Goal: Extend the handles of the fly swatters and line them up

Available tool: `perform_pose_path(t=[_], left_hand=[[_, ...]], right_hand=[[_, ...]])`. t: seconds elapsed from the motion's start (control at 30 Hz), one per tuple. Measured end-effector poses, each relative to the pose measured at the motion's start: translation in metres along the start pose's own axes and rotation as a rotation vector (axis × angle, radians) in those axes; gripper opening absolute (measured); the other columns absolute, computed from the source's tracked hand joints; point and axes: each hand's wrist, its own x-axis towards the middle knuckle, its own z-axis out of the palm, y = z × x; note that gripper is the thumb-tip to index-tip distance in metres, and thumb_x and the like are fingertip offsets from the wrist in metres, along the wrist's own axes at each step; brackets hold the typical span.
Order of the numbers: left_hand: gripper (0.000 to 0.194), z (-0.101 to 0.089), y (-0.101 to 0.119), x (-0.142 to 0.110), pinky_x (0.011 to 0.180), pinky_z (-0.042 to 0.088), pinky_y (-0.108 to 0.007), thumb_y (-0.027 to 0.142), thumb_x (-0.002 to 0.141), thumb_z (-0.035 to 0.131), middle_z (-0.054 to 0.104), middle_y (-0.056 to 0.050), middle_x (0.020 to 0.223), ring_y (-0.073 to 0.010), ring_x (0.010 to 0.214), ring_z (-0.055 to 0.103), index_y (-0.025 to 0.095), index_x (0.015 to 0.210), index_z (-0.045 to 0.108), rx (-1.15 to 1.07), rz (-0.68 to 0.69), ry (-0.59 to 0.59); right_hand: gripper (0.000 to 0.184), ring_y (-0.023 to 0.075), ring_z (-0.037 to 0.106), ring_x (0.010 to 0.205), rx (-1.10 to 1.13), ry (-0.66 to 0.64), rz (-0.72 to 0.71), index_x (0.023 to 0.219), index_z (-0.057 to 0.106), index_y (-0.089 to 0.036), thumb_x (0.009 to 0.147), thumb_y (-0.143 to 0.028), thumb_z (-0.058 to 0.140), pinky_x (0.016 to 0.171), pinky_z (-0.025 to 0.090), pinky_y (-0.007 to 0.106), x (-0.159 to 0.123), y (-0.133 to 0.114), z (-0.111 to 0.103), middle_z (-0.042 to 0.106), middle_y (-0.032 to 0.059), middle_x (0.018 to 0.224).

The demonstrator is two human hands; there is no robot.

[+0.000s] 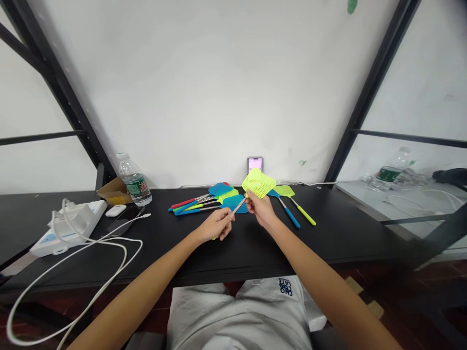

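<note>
A yellow-green fly swatter is held up above the black desk, its perforated head slanting away from me. My left hand is closed around its handle, most of which is hidden in the fist. Where the thin metal rod meets the head, my right hand pinches it. The head's outline looks doubled, and I cannot tell whether a second one overlaps it. Left of the rod lies a pile of swatters, with a blue head and a red handle showing. On the right rest a blue-handled swatter and a yellow-green-handled one.
A phone-like device with a lit screen stands against the wall. To the left are a water bottle, a cardboard box, a white earphone case, a dark phone, a power strip and looping white cables.
</note>
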Motion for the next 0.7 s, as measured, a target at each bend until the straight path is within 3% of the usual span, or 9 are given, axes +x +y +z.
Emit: perform_pose_path(t=[0.3,0.43,0.7], left_hand=[[0.039,0.012,-0.004,0.012,0.033,0.03,-0.016,0.058,0.091,0.036,0.048,0.008,0.045,-0.0082,0.03,0.043,0.02,0.084,0.041,0.042,0.005,0.093],[0.041,0.011,-0.003,0.01,0.035,0.032,-0.017,0.057,0.092,0.035,0.046,0.008,0.046,-0.0074,0.031,0.043,0.02,0.077,0.038,0.112,0.027,0.115],[0.04,0.008,0.002,0.011,0.037,0.032,-0.019,0.056,0.094,0.03,0.043,0.009,0.048,-0.008,0.032,0.044,0.02,0.075,0.036,0.146,0.018,0.049]], right_hand=[[0.039,0.0071,0.045,0.043,-0.167,-0.151,0.062,0.068,0.065,-0.013,0.072,-0.051,0.071,0.037,0.028,0.02,-0.003,0.015,0.005,0.056,0.0008,0.054],[0.037,0.0055,0.042,0.042,-0.146,-0.093,0.077,0.064,0.064,-0.013,0.069,-0.049,0.074,0.037,0.026,0.019,-0.003,0.014,0.008,0.056,0.0011,0.054],[0.035,0.0048,0.038,0.042,-0.104,-0.01,0.102,0.061,0.063,-0.012,0.062,-0.044,0.078,0.037,0.022,0.019,0.003,0.01,0.008,0.054,0.0008,0.053]])
